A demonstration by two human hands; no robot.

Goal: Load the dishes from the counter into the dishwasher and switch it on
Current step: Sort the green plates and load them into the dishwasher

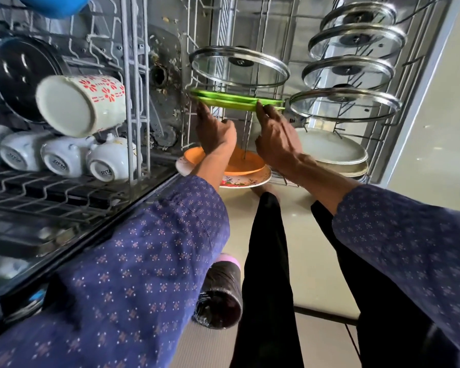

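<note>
Here both hands, left hand [215, 131] and right hand [276, 134], grip green plates [231, 100].

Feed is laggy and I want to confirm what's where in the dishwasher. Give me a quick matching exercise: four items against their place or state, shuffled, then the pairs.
Things:
1. green plates
2. floral mug
3. orange plate
4. glass lids

Places or states:
A. lying on its side in the upper rack, above a row of white cups
B. standing in a row along the lower rack's right side
C. held on edge by left hand and right hand
D. standing against a flowered plate at the near end of the lower rack

Pairs: 1-C, 2-A, 3-D, 4-B
</note>
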